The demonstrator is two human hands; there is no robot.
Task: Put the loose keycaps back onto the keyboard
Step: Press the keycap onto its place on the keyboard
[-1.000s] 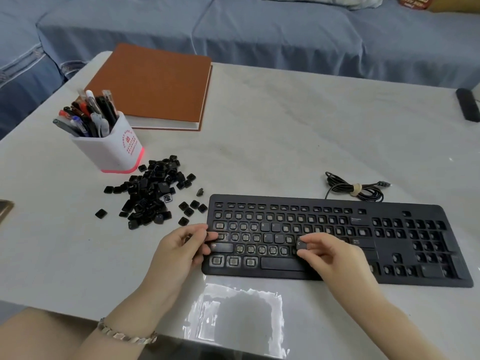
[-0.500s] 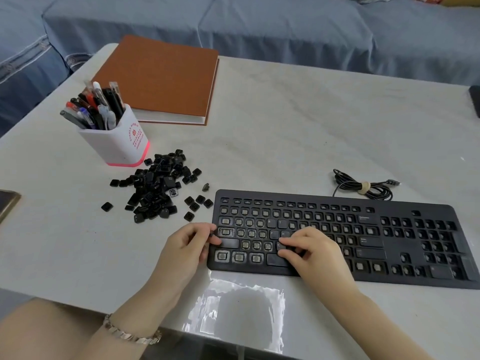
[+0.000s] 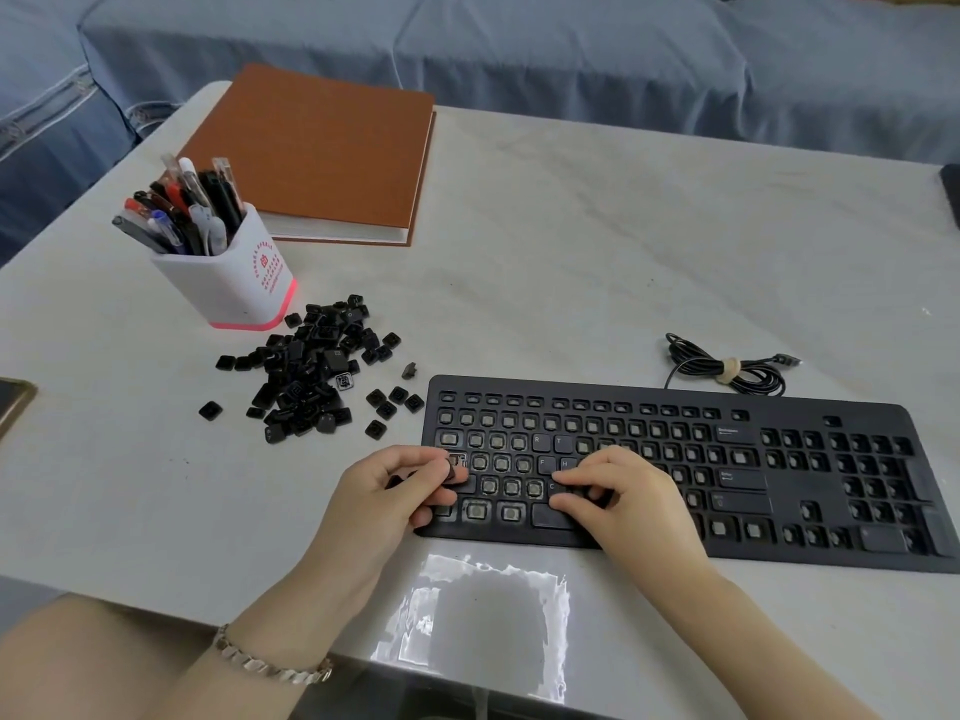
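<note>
The black keyboard [image 3: 675,394] lies at the right front of the table, with most sockets bare and a few caps such as R, T, F and H seated. A pile of loose black keycaps [image 3: 311,366] sits to its left. My left hand [image 3: 384,496] is at the keyboard's left end and pinches a small dark keycap [image 3: 451,470] at its fingertips. My right hand [image 3: 623,498] rests on the lower letter rows, its index fingertip and thumb closed on a keycap marked C [image 3: 553,487] that sits in the bottom letter row.
A white pen holder [image 3: 228,272] stands behind the pile, with a brown book [image 3: 322,153] beyond it. The coiled keyboard cable [image 3: 727,368] lies behind the keyboard. A phone [image 3: 13,402] is at the left edge. A blue sofa runs behind the table.
My right hand carried its keycap left along the keyboard and down onto the bottom letter row. My left hand stayed at the keyboard's left end, its fingertips now turned up on a keycap.
</note>
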